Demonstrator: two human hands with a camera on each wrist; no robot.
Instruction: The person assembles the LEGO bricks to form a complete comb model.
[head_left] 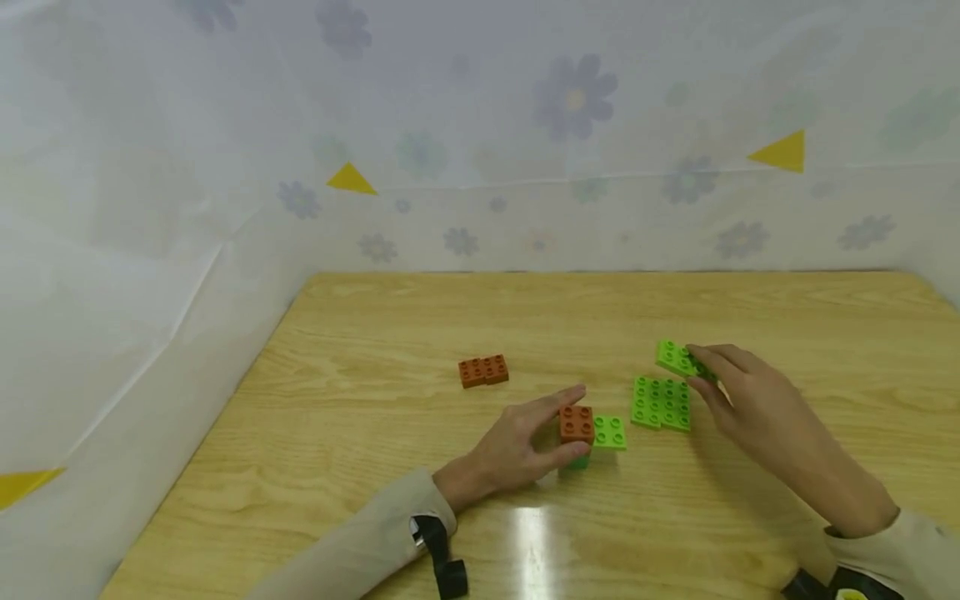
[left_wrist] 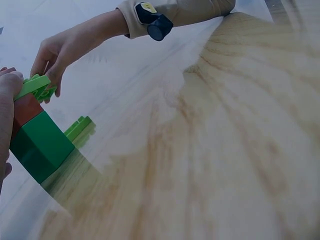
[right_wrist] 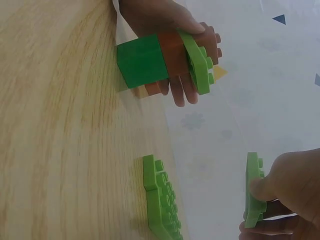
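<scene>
Lime plate (head_left: 670, 356) pinched between thumb and fingers, the right hand (head_left: 761, 404) hangs above the table (head_left: 337, 408), near two flat plates (head_left: 647, 404) lying edge to edge. The left hand (head_left: 513, 446), thumb and forefinger parted around an upright stack (head_left: 577, 425), seems to hold it, though its grip is partly hidden. Brown bricks (head_left: 483, 371) lie beyond.

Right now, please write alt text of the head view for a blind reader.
A person's left hand holds a block stack on a wooden table; the right hand pinches a green plate. Nearby lie other green plates and brown blocks.
</scene>
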